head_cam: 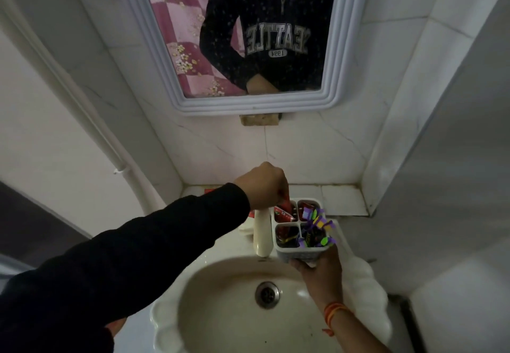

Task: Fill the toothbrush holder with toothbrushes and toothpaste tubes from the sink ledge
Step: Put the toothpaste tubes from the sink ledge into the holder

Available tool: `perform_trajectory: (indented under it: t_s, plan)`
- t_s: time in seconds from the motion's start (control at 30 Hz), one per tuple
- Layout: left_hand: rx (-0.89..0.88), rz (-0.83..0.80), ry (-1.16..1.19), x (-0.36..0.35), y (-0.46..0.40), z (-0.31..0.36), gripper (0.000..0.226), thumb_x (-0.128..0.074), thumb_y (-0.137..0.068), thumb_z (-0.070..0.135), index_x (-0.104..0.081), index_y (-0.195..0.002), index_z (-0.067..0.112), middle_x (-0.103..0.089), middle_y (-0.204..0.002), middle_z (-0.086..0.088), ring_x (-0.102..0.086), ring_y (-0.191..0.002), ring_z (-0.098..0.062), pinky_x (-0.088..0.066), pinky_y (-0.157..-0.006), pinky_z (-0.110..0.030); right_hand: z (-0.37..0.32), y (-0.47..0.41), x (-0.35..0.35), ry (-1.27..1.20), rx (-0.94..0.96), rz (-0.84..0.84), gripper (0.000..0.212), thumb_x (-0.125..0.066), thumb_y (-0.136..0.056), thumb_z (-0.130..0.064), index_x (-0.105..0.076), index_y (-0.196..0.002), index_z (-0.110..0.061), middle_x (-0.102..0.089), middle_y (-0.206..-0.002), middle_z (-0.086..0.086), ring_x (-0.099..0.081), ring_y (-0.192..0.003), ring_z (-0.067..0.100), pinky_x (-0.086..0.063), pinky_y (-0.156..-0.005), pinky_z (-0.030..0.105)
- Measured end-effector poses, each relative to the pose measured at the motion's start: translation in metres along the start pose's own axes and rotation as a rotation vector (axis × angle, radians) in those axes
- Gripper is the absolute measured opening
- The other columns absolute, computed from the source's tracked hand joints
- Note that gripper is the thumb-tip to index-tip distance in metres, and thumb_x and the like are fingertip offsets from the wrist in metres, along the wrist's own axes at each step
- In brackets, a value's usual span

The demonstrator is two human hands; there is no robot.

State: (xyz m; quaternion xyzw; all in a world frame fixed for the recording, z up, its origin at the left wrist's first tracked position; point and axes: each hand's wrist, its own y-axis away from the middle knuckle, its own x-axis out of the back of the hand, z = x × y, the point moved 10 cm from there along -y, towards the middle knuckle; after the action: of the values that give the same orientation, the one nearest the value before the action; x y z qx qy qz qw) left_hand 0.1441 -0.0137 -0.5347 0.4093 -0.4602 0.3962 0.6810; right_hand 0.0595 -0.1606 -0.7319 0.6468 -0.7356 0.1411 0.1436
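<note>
right hand (317, 265): under the toothbrush holder (300, 253), fingers curled up round its base and near wall, clamped on it; lifts it off the ledge, likely so the other hand has a short drop.
holder position: above right hand, hanging over the back rim of the sink (171, 322), just beside the tap (261, 235); roughly level, so nothing should tip out.
left hand (262, 185): comes from the left, knuckles up, fingertips pinched together on the top end of a red toothpaste tube (283, 212).
tube position: directly below left hand, lower end already in the far-left compartment, leaning a bit; grip at the top lets it slide down.
other compartments: right of left hand, far-right one holds another red tube; near-right one packed with toothbrushes (317, 227) with purple and green ends; near-left one has something dark red, can't tell what.
ledge (342, 198): beyond both hands, right part bare; a red edge (211, 190) shows behind left wrist, possibly one more item, mostly hidden.
step (judgement): seating the tube; task looks close to done.
risk (judgement): tube catching on the divider.
</note>
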Motion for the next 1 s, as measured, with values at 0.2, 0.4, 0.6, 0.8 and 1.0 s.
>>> perform_trajectory:
  t_s: [0.2, 0.4, 0.6, 0.8, 1.0]
  plan:
    - [0.129, 0.053, 0.251, 0.01, -0.009, -0.037, 0.017, -0.077, -0.084, 0.016, -0.081, -0.1, 0.016, -0.078, -0.087, 0.007, -0.07, -0.077, -0.003, -0.054, -0.081, -0.016, -0.002, 0.002, 0.001, -0.021, -0.022, 0.007, 0.083, -0.096, -0.062, -0.017, -0.058, -0.135, -0.017, -0.06, -0.12, -0.01, -0.056, -0.114, 0.007, -0.034, -0.081, -0.003]
    - [0.679, -0.006, 0.377, -0.048, -0.01, -0.155, 0.031, -0.073, -0.087, 0.031, -0.066, -0.103, 0.005, -0.07, -0.088, -0.006, -0.074, -0.078, -0.019, -0.062, -0.07, -0.032, -0.006, 0.002, 0.002, -0.027, -0.014, 0.021, 0.084, -0.098, -0.06, -0.019, -0.06, -0.134, -0.015, -0.063, -0.121, -0.009, -0.056, -0.113, 0.005, -0.041, -0.087, 0.008]
    - [0.79, -0.056, 0.378, -0.111, -0.019, -0.183, 0.034, -0.074, -0.084, 0.035, -0.073, -0.102, 0.006, -0.076, -0.089, -0.007, -0.075, -0.081, -0.021, -0.059, -0.07, -0.027, -0.001, 0.001, 0.003, -0.014, -0.02, 0.033, 0.082, -0.099, -0.057, -0.023, -0.063, -0.131, -0.016, -0.066, -0.118, -0.006, -0.059, -0.11, 0.006, -0.045, -0.09, 0.022]
    - [0.768, -0.024, 0.362, -0.112, -0.028, -0.177, 0.035, -0.068, -0.088, 0.04, -0.066, -0.102, 0.008, -0.066, -0.098, -0.008, -0.069, -0.097, -0.025, -0.052, -0.075, -0.03, 0.003, 0.0, 0.001, -0.005, -0.033, 0.033, 0.08, -0.099, -0.058, -0.019, -0.063, -0.129, -0.016, -0.066, -0.119, -0.005, -0.062, -0.109, 0.012, -0.047, -0.088, 0.024]
    - [0.68, 0.2, 0.576, -0.077, -0.025, -0.171, 0.055, -0.082, -0.078, 0.036, -0.064, -0.125, 0.015, -0.071, -0.113, -0.007, -0.07, -0.1, -0.025, -0.059, -0.087, -0.036, 0.008, 0.0, 0.001, 0.022, -0.039, 0.035, 0.079, -0.099, -0.058, -0.025, -0.063, -0.128, -0.013, -0.069, -0.121, 0.001, -0.064, -0.112, 0.018, -0.048, -0.09, 0.026]
